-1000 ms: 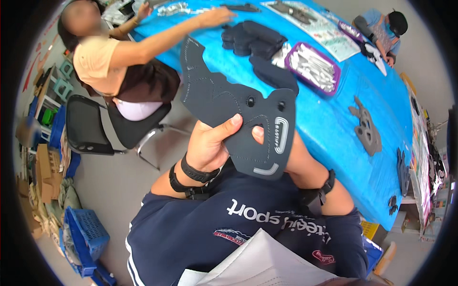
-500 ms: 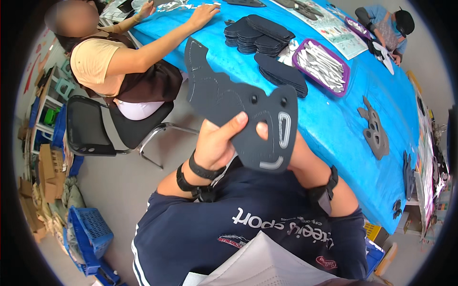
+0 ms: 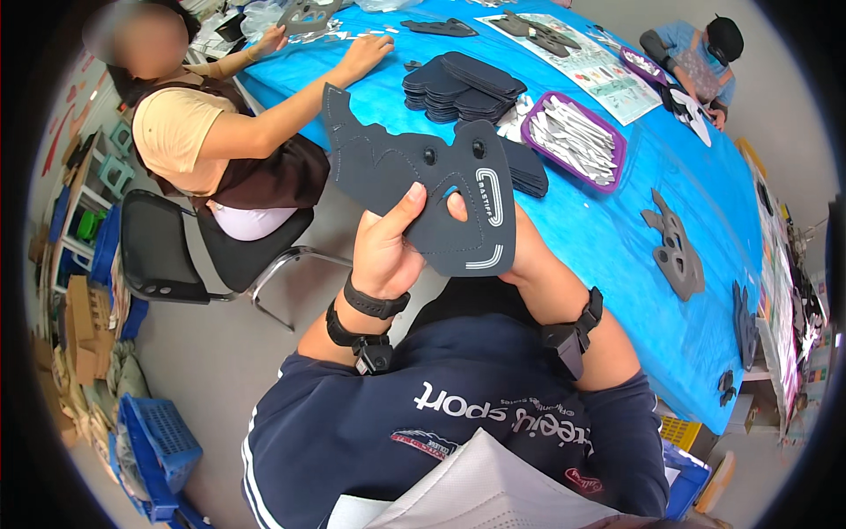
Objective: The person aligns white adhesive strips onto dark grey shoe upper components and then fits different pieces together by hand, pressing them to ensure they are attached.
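In front of my body I hold a dark, flat, shaped panel (image 3: pixel 379 167) with stitched lines, two black round fittings, a cut-out and pale printed stripes. My left hand (image 3: pixel 388 251) grips its lower left edge, thumb on the front and fingers hidden behind. My right hand (image 3: pixel 522 240) is mostly covered by the panel; one fingertip shows at the cut-out, the rest being behind the right side. Beyond the panel lies a stack of dark cut pieces (image 3: pixel 463 84), and a smaller pile (image 3: pixel 529 169) is partly covered by it.
A blue-covered table (image 3: pixel 608 234) stretches ahead and right. On it stand a purple basket (image 3: pixel 622 167) of white strips and a grey cut-out panel (image 3: pixel 677 256). A co-worker (image 3: pixel 189 123) sits left on a black chair (image 3: pixel 163 247); another person (image 3: pixel 705 66) works far right.
The panel has shifted slightly up and left in view, and its printed side now shows more clearly. Both hands keep hold of it. The seated co-worker's hand has moved slightly.
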Available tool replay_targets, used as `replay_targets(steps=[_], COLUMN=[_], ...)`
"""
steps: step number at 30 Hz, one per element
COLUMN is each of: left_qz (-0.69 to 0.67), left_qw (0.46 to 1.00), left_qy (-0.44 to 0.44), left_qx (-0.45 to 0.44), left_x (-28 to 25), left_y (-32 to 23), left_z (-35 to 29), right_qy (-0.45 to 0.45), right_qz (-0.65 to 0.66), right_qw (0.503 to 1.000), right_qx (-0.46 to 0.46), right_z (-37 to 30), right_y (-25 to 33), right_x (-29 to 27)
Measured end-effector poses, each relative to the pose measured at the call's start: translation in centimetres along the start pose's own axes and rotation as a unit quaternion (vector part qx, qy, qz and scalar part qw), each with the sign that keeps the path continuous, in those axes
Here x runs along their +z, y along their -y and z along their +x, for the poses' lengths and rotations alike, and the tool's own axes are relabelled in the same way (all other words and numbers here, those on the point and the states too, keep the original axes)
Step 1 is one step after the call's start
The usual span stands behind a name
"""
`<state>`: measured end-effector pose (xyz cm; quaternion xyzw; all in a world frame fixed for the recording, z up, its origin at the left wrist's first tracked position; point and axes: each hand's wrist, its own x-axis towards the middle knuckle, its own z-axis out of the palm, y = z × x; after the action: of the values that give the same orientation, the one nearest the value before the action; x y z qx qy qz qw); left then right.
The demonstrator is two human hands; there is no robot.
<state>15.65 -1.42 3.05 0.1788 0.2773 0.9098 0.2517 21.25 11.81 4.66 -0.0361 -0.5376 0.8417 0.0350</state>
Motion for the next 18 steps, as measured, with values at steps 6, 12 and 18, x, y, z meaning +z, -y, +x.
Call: replay_targets(steps=[6,12,18], left_qz=[-0.036,0.038,0.058], left_qw=[0.997,0.998,0.994], left_qy=[0.023,0.02,0.019], left_qx=[-0.057,-0.047,-0.086], left_x=[0.4,1.2,2.1], left_y=[1.3,2.9,3.2], left_z=[-0.2,-0.9,-2.3], right_qy=[0.007,-0.037,-0.083], right_qz=[-0.02,-0.074,-0.012], right_qw=[1.0,0.996,0.996], right_qx=[-0.011,-0.012,-0.008], right_z=[-1.5,-3.7,-6.5], right_y=[0.0,-0.6,-0.8], right_x=[-1.6,-3.4,-3.0])
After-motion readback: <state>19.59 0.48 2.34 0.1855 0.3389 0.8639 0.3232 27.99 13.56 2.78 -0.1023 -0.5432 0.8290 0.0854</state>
